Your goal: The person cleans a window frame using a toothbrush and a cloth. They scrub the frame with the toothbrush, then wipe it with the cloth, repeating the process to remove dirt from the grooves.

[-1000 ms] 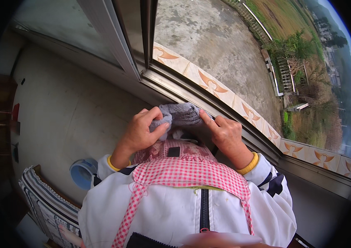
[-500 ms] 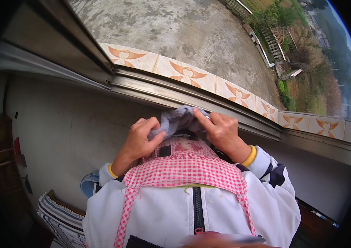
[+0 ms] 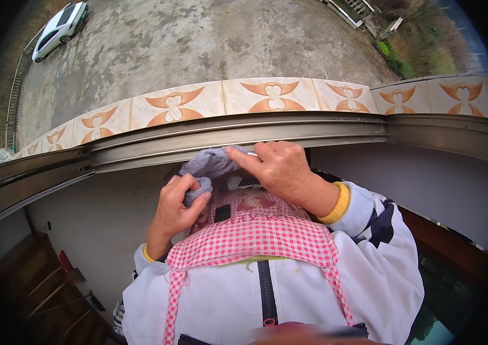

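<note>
A crumpled grey cloth (image 3: 214, 163) is bunched between my two hands, right by the metal window track (image 3: 290, 127). My left hand (image 3: 175, 206) is closed on the cloth's near left end, thumb against curled fingers. My right hand (image 3: 283, 171) grips the other end, its index finger stretched along the cloth and the remaining fingers curled. A small white bit shows beside that index finger; I cannot make out what it is. Below the hands hangs my pink checked apron (image 3: 255, 240), over a white jacket with yellow cuffs.
Beyond the track runs a ledge of patterned tiles (image 3: 178, 104), then a concrete yard (image 3: 215, 46) with a white car (image 3: 60, 30). A window frame (image 3: 31, 175) stands at the left. Brown wooden furniture (image 3: 43, 282) is at the lower left.
My view has turned leftward, bringing the car into sight and levelling the track. Both hands have shifted left in the picture with the cloth still held between them.
</note>
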### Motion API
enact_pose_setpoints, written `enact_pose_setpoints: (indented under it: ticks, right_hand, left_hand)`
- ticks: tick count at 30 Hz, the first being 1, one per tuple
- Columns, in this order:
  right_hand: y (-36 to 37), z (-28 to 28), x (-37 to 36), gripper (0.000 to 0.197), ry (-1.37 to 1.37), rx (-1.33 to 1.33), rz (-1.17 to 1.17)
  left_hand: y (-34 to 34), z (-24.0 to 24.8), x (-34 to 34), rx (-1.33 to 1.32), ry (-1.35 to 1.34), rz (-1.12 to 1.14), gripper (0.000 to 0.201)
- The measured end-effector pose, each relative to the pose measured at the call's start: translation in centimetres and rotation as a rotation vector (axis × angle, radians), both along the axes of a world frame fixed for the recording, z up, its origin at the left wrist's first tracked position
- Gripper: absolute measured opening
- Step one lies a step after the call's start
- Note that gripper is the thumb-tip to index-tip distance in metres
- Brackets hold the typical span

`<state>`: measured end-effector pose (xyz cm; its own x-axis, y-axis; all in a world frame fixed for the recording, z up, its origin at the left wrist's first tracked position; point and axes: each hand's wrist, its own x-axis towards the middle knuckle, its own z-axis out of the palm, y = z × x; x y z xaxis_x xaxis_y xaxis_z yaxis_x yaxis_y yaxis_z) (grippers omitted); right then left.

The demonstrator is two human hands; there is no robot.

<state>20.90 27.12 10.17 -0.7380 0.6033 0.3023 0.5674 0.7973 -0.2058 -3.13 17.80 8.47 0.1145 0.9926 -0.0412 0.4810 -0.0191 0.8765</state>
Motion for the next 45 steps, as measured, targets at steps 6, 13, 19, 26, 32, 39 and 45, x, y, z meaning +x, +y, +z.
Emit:
enact_pose_setpoints:
  ticks: [6,13,19,26,32,39,45]
  right_hand:
    - [1.1,2.0,13.3,0.049,-0.206,0.059,-0.18]
    - [1.3,4.4,24.3,0.056,-0.425,0.103,-0.393]
    - [0.0,4.9,26.5,0.041,-0.379,0.021,-0.538]
    - [0.4,2.8,19.1,0.035,0.025,-0.087,-0.314]
    - [1.4,2.9,21.7,0.037,-0.136,-0.133,-0.297]
    - [-0.1,6.5,24.8,0.03,-0.488,0.054,-0.591]
    - [-0.9,4.1,22.0,0.039,-0.287,-0.011,-0.483]
  left_hand:
    - [2.3,-0.6,7.0,0.067,-0.029,-0.237,0.023]
    - [4.5,-1.9,14.2,0.086,-0.127,-0.406,0.023]
    - [5.6,-2.0,17.7,0.177,-0.203,-0.455,0.023]
    - [4.8,-0.9,16.0,0.124,-0.197,-0.392,0.024]
    - [5.6,-1.2,16.6,0.092,-0.171,-0.442,0.024]
    - [6.9,-2.0,18.7,0.121,-0.244,-0.518,0.023]
    - [7.4,-2.3,18.5,0.154,-0.206,-0.655,0.022]
